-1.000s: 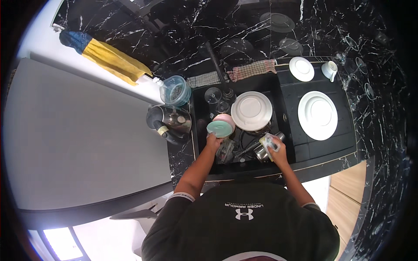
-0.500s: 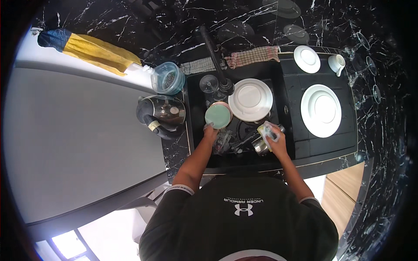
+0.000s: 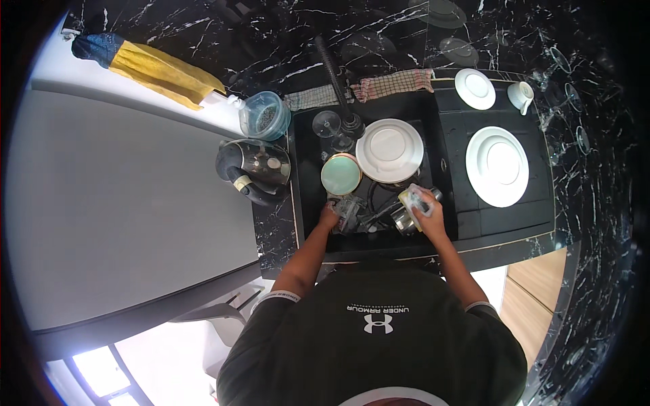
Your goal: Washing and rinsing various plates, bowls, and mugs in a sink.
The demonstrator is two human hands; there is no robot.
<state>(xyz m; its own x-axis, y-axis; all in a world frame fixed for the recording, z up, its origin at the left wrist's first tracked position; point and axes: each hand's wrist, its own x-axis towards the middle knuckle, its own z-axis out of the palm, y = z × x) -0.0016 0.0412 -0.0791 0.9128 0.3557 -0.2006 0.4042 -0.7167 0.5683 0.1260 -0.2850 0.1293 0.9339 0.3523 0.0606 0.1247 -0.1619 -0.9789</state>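
Observation:
In the black sink [image 3: 311, 122], my left hand [image 3: 329, 215] is closed at the edge of a clear, crumpled-looking item [image 3: 349, 213]; what its fingers hold is hard to make out. Just above lies a mint-green dish [image 3: 340, 174] stacked on a pink one. My right hand [image 3: 426, 215] grips a soapy yellow sponge [image 3: 410, 203] over a steel cylinder [image 3: 403, 222]. A stack of white plates [image 3: 390, 144] sits behind, beside the black tap [image 3: 352, 125] and some stemmed glasses [image 3: 327, 124]. Dark utensils [image 3: 376, 199] lie between my hands.
Right drainboard [image 3: 494, 223] holds a large plate [image 3: 497, 166], small plate [image 3: 475, 88] and cup [image 3: 521, 97]. Left are a kettle [image 3: 264, 162], blue-tinted container [image 3: 264, 115] and yellow cloth [image 3: 156, 71]. Checked cloths [image 3: 393, 86] lie behind the sink; a grey surface [image 3: 122, 203] fills the left.
My left hand has left the green dish and moved down to the clear item, and the dish now rests on the pink one. My right hand stays on the sponge. The view has shifted slightly.

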